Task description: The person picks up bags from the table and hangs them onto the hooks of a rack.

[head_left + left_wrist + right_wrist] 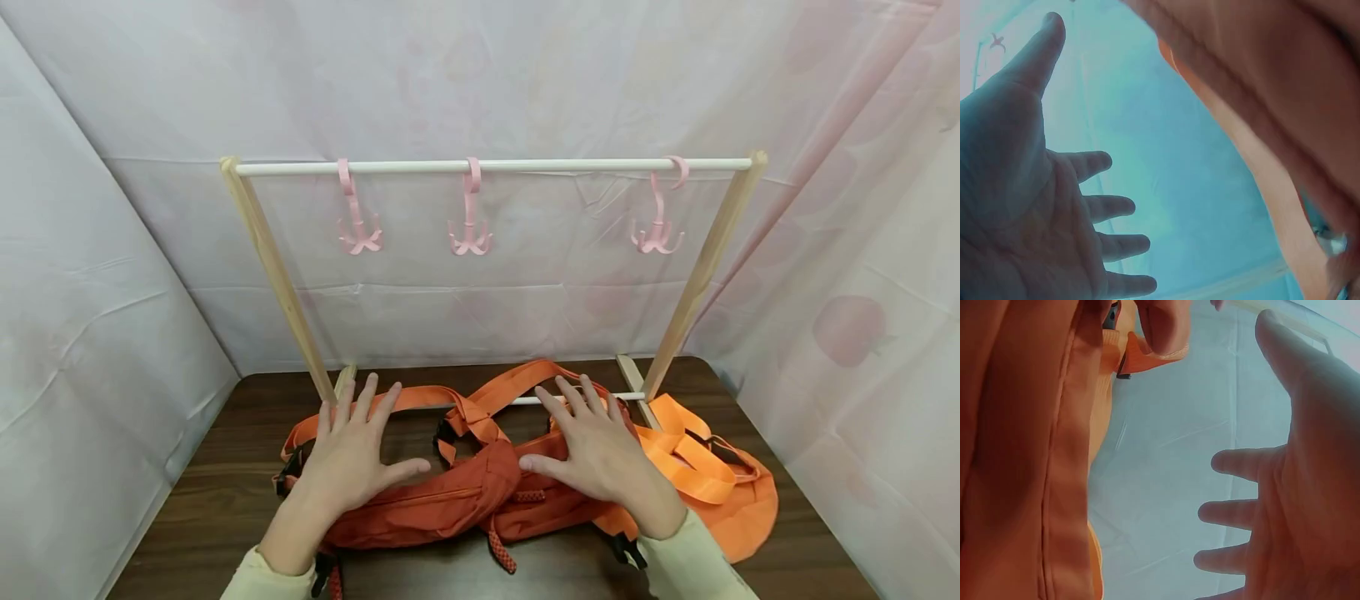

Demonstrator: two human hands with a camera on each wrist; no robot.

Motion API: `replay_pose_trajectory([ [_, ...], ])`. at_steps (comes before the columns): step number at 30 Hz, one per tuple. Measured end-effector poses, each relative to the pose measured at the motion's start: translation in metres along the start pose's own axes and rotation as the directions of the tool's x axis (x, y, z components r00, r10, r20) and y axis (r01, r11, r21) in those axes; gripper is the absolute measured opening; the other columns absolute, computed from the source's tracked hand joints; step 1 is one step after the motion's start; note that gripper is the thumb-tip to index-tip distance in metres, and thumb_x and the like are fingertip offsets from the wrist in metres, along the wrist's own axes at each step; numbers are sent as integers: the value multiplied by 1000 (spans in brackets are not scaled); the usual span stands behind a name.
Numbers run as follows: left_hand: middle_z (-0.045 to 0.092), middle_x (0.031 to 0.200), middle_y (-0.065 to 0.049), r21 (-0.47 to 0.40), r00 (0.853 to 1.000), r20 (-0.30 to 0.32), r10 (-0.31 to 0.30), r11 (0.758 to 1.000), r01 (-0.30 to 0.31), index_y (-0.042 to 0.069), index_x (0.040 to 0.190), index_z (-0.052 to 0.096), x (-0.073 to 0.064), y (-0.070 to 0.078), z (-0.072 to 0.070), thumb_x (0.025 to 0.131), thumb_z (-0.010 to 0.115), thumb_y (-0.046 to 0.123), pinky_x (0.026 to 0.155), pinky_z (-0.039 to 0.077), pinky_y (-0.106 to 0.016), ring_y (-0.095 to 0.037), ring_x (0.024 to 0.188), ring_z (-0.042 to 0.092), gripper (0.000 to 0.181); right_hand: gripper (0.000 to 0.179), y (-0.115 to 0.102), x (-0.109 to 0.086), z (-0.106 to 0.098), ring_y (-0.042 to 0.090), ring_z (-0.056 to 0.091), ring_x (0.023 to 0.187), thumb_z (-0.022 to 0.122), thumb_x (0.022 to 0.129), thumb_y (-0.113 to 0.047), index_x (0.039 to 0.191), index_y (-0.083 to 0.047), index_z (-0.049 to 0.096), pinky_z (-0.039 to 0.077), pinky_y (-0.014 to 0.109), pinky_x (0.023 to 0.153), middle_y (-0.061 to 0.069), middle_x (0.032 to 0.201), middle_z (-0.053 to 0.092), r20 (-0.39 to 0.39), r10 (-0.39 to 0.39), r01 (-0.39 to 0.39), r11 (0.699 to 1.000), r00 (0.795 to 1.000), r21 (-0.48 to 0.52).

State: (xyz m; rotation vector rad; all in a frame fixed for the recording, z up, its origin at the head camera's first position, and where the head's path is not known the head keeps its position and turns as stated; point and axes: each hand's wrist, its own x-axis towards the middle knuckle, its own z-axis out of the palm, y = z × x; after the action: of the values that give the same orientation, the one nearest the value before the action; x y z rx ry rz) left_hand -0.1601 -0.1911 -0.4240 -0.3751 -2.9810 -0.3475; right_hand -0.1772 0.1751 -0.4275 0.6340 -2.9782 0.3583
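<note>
Makeshift booth, by my reading: pale sheets (540,100) with faint fruit print, creased, hang behind and both sides of my dark wood-grain table (213,492). Home or lab, can't tell.

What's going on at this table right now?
A person holds out their left hand and right hand, fingers spread and gripping nothing, by two overlapping red-orange bags on the dark table. A lighter orange item lies at the right. Behind, three pink hooks hang from a white bar, with nothing on them.
</note>
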Motion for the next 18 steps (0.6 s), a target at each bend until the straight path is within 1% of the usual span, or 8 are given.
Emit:
replay_pose_trajectory([
  [4,14,175,-19,3,1000,3,-2,1000,2,23,170,27,5,-8,-4,77,49,99,116,11,-79,-44,161,-4,122,98,-5,5,-2,46,15,159,57,91,-83,169,-30,30,18,76,118,10,174,25,0,-19,19,1000,1000,-5],
  [7,17,174,-21,20,1000,9,3,1000,-3,21,170,29,8,-15,-5,81,52,95,116,15,-79,-45,161,1,117,97,-8,8,-3,43,17,160,55,92,-84,169,-30,32,23,75,117,9,173,27,8,-31,31,1000,1000,-5],
  [11,23,172,-23,34,999,28,18,999,-19,18,169,32,15,-23,-5,88,60,85,113,22,-79,-49,159,10,109,96,-11,11,-3,41,20,159,52,92,-85,168,-29,36,26,76,115,9,171,31,24,-38,38,999,999,4],
  [15,28,170,-26,30,997,73,24,999,-26,14,167,36,24,-31,-5,93,68,72,111,28,-79,-53,155,21,99,95,-14,13,-3,41,26,157,51,92,-85,166,-27,39,30,75,113,9,169,35,28,-49,49,999,998,1],
  [18,32,167,-27,41,995,95,28,999,-32,12,165,39,33,-39,-6,95,70,65,109,31,-78,-55,150,31,93,94,-16,15,-5,40,31,156,51,93,-84,166,-27,39,33,73,113,9,168,37,23,-62,62,998,998,0],
])
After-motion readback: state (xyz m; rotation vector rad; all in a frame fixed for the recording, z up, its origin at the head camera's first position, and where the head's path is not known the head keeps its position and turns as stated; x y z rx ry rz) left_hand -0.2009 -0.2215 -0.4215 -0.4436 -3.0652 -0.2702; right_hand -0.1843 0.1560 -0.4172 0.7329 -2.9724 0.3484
